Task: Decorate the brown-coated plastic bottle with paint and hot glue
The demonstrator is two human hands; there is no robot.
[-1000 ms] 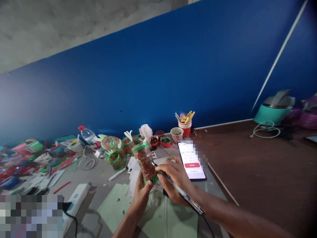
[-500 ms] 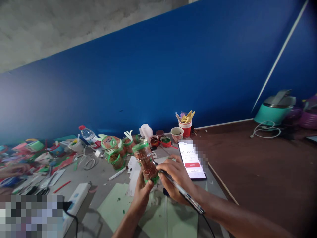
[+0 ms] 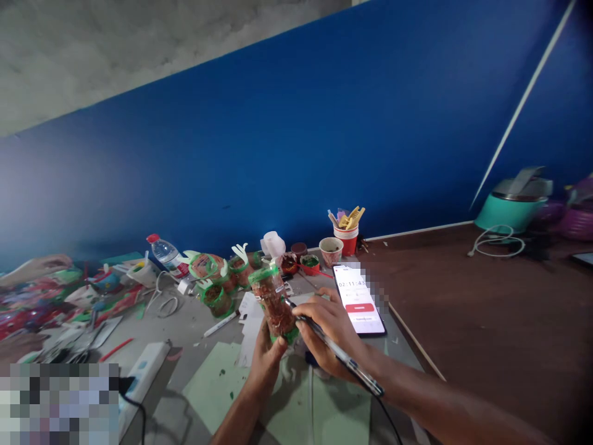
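Observation:
In the head view my left hand (image 3: 267, 360) is closed around the lower part of a brown cylinder with green rims (image 3: 274, 304), which leans slightly left. My right hand (image 3: 327, 330) grips a slim black and silver corded pen-shaped tool (image 3: 345, 357). The tool's tip is at the cylinder's right side; whether it touches cannot be made out. Pale green sheets (image 3: 217, 386) lie beneath both hands. Behind the cylinder stand small brown and green pots (image 3: 217, 300), some with pale finger-like pieces on top.
A lit phone (image 3: 359, 303) lies beside my right hand. Paper cups (image 3: 331, 250) and a red cup of tools (image 3: 346, 240) stand near the blue wall. A bottle (image 3: 167, 254), a white marker (image 3: 221, 324) and a power strip (image 3: 143, 377) are to the left, near another person's hand (image 3: 44, 267).
My hands, the cylinder and the tool look almost still. At the far left, another person's hand now shows over the cluttered pieces. The phone's timer has advanced by a second.

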